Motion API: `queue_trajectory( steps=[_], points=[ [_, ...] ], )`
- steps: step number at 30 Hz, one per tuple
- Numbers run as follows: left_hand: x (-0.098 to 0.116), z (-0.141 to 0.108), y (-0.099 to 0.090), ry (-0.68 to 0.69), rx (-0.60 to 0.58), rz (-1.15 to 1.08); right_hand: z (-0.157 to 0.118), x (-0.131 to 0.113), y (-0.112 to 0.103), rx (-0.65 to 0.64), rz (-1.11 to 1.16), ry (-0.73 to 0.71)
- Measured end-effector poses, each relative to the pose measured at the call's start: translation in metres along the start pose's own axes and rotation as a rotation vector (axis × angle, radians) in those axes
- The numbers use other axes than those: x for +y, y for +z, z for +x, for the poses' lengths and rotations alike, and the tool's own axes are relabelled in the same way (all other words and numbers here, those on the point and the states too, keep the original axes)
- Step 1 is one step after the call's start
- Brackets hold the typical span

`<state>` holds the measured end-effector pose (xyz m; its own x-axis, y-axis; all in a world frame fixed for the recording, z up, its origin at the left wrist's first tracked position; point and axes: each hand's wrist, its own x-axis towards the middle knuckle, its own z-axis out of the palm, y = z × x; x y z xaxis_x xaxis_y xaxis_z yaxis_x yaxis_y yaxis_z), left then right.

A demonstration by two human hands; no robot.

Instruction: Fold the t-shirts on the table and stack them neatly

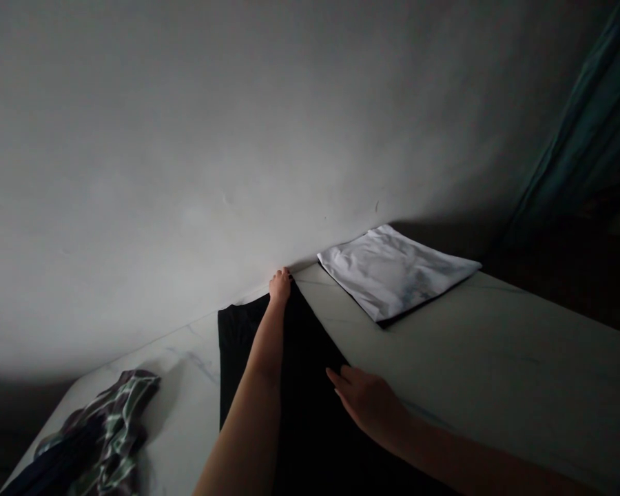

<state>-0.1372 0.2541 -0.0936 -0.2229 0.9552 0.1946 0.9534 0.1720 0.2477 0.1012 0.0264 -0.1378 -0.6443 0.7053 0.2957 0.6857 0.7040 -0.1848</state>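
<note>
A black garment [310,386] lies spread over the table, its straight, waistband-like far edge close to the wall. Its near end runs out of view, so I cannot tell its exact kind. My left hand [280,285] reaches to the far right corner, fingers curled over the cloth there. On the garment's right side rests my right hand [366,401], with its fingers stretched out and the index finger lying along the black cloth.
A folded white cloth item [393,269] with a dark layer beneath lies flat at the back right. Crumpled plaid clothing [124,413] and dark blue cloth [67,458] sit at the front left. A pale wall [211,172] borders the marbled table [496,358]; a teal curtain [583,124] hangs right.
</note>
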Motion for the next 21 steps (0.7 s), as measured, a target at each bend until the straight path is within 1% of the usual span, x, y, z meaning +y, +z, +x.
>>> queue_trajectory(
  steps=[4,6,8,11,14,16,19,21],
  points=[
    [0.009,-0.013,-0.010,0.023,0.004,0.109,0.009,-0.009,-0.021,-0.158,0.047,0.067],
    [0.011,-0.020,-0.016,0.033,0.004,0.146,0.016,-0.015,-0.035,-0.202,0.084,0.092],
    [0.010,-0.029,-0.025,0.039,-0.007,0.173,0.022,-0.021,-0.047,-0.215,0.114,0.104],
    [0.002,-0.048,-0.040,0.035,-0.038,0.201,0.024,-0.027,-0.057,-0.250,0.108,0.127],
    [-0.013,-0.078,-0.056,0.040,-0.086,0.214,0.021,-0.028,-0.058,-0.327,0.065,0.163],
    [-0.023,-0.101,-0.063,0.121,-0.167,0.190,0.023,-0.030,-0.057,-0.336,0.049,0.188],
    [-0.032,-0.132,-0.068,0.340,-0.307,0.147,0.040,-0.036,-0.055,-0.261,0.016,0.239],
    [-0.032,-0.147,-0.067,0.428,-0.330,0.170,0.057,-0.042,-0.049,-0.204,-0.009,0.283]
  ],
)
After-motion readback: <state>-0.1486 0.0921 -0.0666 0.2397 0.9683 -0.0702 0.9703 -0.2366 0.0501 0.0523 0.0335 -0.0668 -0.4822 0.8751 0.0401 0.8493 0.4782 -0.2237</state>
